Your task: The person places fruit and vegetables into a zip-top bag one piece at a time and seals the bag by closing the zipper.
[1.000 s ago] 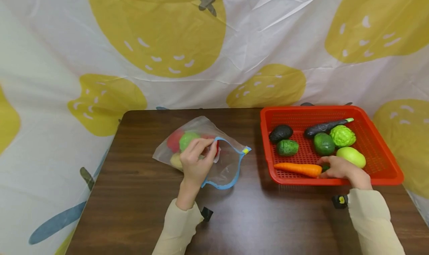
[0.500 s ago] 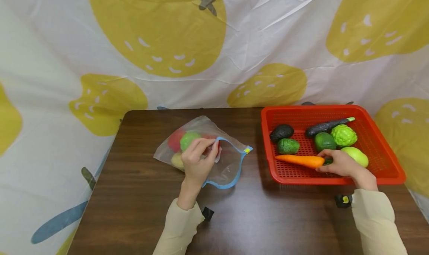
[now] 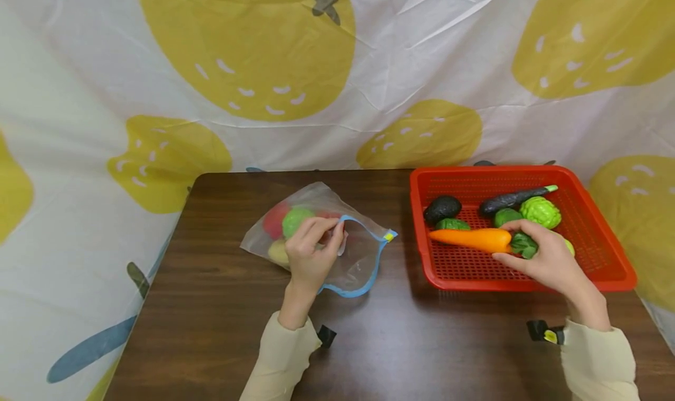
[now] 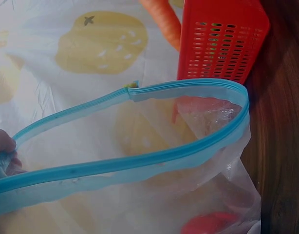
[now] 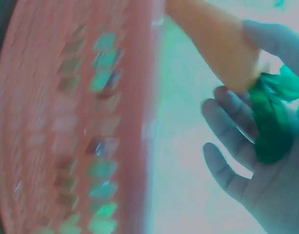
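Note:
My right hand [image 3: 551, 259] grips an orange carrot [image 3: 471, 238] by its thick end, just by the green leaves, and holds it over the red basket [image 3: 606, 254]. The leaves [image 5: 273, 117] lie against the palm in the right wrist view. With thumb and fingers, my left hand [image 3: 311, 251] pinches the blue rim of a clear zip bag [image 3: 358, 266], whose mouth gapes toward the basket. Inside the bag lie a red item [image 3: 275, 220], a green one [image 3: 296, 219] and a pale yellow one [image 3: 278, 253], their kinds blurred by the plastic.
Dark avocado [image 3: 442, 209], a green textured vegetable [image 3: 453, 224], an eggplant [image 3: 517, 199], a round dark green item [image 3: 507, 216] and a bumpy light green one [image 3: 540, 212] lie in the basket. A patterned cloth [image 3: 295, 143] hangs behind the brown table [image 3: 401, 342].
My right hand has taken hold of the carrot and raised it off the basket's floor, leaves now showing. My left hand and the bag have stayed in place.

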Tool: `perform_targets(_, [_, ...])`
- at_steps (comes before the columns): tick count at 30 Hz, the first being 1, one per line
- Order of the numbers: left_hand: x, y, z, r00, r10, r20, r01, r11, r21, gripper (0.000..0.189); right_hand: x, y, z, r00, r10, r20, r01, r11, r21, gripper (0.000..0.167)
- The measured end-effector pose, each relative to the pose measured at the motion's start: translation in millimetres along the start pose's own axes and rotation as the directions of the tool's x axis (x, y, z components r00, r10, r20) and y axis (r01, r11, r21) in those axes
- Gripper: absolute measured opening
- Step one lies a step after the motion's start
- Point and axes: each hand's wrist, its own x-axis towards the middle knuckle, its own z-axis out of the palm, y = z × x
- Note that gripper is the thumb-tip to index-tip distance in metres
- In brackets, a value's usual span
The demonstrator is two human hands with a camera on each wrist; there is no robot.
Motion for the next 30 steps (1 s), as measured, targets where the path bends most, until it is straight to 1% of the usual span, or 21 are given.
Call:
perform_targets(2, [-0.3, -0.7, 0.0, 1.000, 0.002, -0.002, -0.002, 1.000, 0.005, 0.006, -0.2, -12.4, 0.1, 0.998, -0.031, -0.060, 0.033, 0.999, 0.021, 0.044])
perform_targets(4, [-0.5, -1.6, 0.3, 1.000, 0.006, -0.004, -0.006, 1.000, 0.008, 0.003, 0.4, -24.0, -0.2, 0.990, -0.075, -0.120, 0.081, 0.996, 0.042, 0.047])
perform_targets(6, [-0.5, -2.4, 0.7, 1.000, 0.006, -0.005, -0.005, 1.000, 0.010, 0.003, 0.9, -34.2, -0.6, 0.976, -0.121, -0.179, 0.132, 0.990, 0.046, 0.051])
perform_targets(9, [-0.5, -3.4, 1.4, 1.000, 0.005, -0.010, -0.005, 1.000, 0.010, 0.006, 1.1, -47.4, -3.1, 0.954, -0.178, -0.241, 0.195, 0.979, 0.052, 0.056])
perform_targets(12, [-0.5, -4.2, 1.7, 1.000, 0.002, -0.014, -0.002, 1.000, 0.010, 0.003, 0.7, -61.1, -4.1, 0.938, -0.223, -0.265, 0.254, 0.963, 0.088, 0.058])
perform_targets(13, [-0.5, -4.4, 1.8, 1.000, 0.000, -0.015, 0.000, 1.000, 0.010, 0.003, 0.1, -66.2, -3.5, 0.938, -0.232, -0.259, 0.266, 0.958, 0.105, 0.058])
perform_targets(16, [-0.4, -4.5, 1.6, 1.000, -0.005, -0.014, 0.005, 1.000, 0.014, 0.004, -1.2, -80.5, 5.8, 0.924, -0.279, -0.262, 0.327, 0.931, 0.162, 0.056])
perform_targets(19, [-0.4, -4.7, 1.2, 1.000, -0.010, -0.011, 0.010, 1.000, 0.017, 0.004, -1.9, -94.7, 24.9, 0.908, -0.326, -0.263, 0.383, 0.899, 0.210, 0.049])
perform_targets(20, [-0.3, -4.5, 1.0, 1.000, -0.012, -0.011, 0.012, 1.000, 0.015, 0.005, -1.6, -99.5, 33.8, 0.897, -0.348, -0.271, 0.410, 0.885, 0.221, 0.046])
perform_targets(22, [-0.6, -4.6, 0.3, 1.000, -0.014, -0.009, 0.014, 1.000, 0.019, 0.005, -0.6, -111.0, 53.5, 0.886, -0.373, -0.275, 0.439, 0.866, 0.239, 0.045])
perform_targets(25, [-1.2, -4.1, -0.6, 1.000, -0.018, -0.007, 0.019, 1.000, 0.019, 0.006, 2.8, -129.3, 87.7, 0.864, -0.386, -0.324, 0.471, 0.847, 0.246, 0.044])
perform_targets(26, [-1.4, -3.6, -0.9, 1.000, -0.019, -0.006, 0.019, 1.000, 0.017, 0.006, 4.8, -135.0, 99.6, 0.857, -0.379, -0.349, 0.474, 0.846, 0.245, 0.043])
perform_targets(28, [-2.0, -2.7, -1.2, 1.000, -0.025, -0.001, 0.025, 1.000, 0.014, 0.006, 9.2, -145.9, 122.0, 0.853, -0.340, -0.396, 0.456, 0.855, 0.248, 0.041])
perform_targets(30, [-2.6, -1.1, -1.1, 1.000, -0.028, 0.007, 0.028, 1.000, 0.006, 0.006, 13.6, -155.0, 141.7, 0.862, -0.286, -0.419, 0.417, 0.870, 0.264, 0.042])
